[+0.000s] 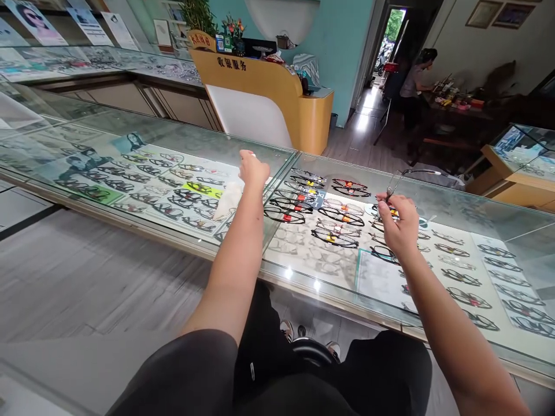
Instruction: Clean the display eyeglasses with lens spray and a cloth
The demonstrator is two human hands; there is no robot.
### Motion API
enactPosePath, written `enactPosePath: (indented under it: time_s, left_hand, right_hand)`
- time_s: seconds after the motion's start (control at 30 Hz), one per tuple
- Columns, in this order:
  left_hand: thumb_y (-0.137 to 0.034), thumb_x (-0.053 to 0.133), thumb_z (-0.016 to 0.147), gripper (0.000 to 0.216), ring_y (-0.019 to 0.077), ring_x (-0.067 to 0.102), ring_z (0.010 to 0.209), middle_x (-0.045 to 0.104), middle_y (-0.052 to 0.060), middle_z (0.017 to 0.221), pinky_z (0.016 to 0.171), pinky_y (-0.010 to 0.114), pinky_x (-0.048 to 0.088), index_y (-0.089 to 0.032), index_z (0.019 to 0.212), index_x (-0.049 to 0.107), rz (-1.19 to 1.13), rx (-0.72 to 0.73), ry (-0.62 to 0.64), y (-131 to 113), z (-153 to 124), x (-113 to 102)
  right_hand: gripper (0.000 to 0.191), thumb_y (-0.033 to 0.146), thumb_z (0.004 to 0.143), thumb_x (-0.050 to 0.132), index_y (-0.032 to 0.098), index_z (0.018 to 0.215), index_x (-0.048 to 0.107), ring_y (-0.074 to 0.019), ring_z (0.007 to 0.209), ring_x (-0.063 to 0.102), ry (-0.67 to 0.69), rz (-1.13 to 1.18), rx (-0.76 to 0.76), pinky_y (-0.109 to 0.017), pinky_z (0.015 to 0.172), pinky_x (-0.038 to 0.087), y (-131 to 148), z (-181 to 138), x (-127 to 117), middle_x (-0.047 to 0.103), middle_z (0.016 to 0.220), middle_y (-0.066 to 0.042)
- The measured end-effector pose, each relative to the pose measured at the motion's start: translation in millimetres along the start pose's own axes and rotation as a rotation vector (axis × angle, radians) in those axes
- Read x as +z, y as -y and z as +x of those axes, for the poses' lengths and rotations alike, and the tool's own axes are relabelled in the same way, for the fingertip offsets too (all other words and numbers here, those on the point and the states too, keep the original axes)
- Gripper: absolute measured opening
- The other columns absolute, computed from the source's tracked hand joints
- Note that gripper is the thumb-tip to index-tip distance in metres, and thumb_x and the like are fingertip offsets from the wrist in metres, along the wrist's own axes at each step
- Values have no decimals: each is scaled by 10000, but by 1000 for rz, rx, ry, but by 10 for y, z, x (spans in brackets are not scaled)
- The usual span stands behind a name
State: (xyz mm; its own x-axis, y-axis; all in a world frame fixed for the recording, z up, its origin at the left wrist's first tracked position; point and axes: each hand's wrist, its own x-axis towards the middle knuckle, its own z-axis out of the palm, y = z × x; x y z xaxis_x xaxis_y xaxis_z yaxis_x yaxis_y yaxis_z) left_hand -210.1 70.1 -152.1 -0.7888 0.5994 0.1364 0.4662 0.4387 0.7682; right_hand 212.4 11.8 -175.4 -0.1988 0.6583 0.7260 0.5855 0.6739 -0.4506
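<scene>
My right hand (399, 222) is raised over the glass display counter (303, 271), its fingers pinched on a pair of eyeglasses (407, 173) with thin rims and one temple pointing right. To the left, my left hand (254, 169) is closed above the counter's far part. A small white bit shows at its fingertips, but what it holds is hidden. Between my hands lie several dark-framed eyeglasses (340, 217) in rows, with red, yellow and orange tags on the lenses. A pale patch (229, 200) beside my left hand could be cloth or a reflection.
More eyeglasses (186, 198) fill the case on the left, and others (470, 297) on the right. Beyond stands a wooden cashier desk (255, 75). Another person (414, 86) is by a cluttered table (459, 107) at the back right. A round black stool seat (314, 351) shows below.
</scene>
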Motion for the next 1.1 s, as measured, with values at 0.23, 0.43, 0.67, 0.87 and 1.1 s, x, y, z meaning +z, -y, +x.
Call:
enactPosePath:
  time_s: [0.23,0.43,0.67,0.87,1.1]
  left_hand:
    - [-243,903,792,625,464,599,1443,680,297,1395,1222,638,430,-131,1291,543,13,-50,126,151,166,23]
    - [-180,833,855,408,442,615,1437,698,238,1389,1245,641,438,-203,1187,597,-111,58,77,81,127,18]
    - [-447,737,1017,446,284,751,1259,758,58,1270,1021,487,659,-343,1376,495,-1061,287,495,-328,-270,6]
    - [-561,525,1107,411,281,773,1152,739,78,1088,799,381,676,-269,1374,635,-1139,256,820,-604,-857,-53]
    - [-1110,182,803,924,258,605,598,475,59,576,401,371,437,-248,713,501,-821,288,1014,-643,-1289,25]
  right_hand:
    - [292,442,1104,548,257,969,728,-300,1027,734,22,-20,-18,-468,959,460,-6,1,-1,859,1169,-93]
    - [262,419,1100,553,263,988,732,-301,1026,726,21,-17,-31,-471,959,471,33,8,-10,855,1155,-91]
    - [244,422,1104,538,272,1058,725,-294,1006,730,22,-44,-24,-468,932,495,14,5,1,850,1136,-88]
    - [257,439,1111,522,269,1010,687,-294,1020,737,27,-51,-20,-474,934,488,6,22,6,856,1184,-89]
    - [335,480,1127,481,256,1172,726,-293,1009,682,68,-47,36,-476,936,495,59,5,-13,824,1198,-112]
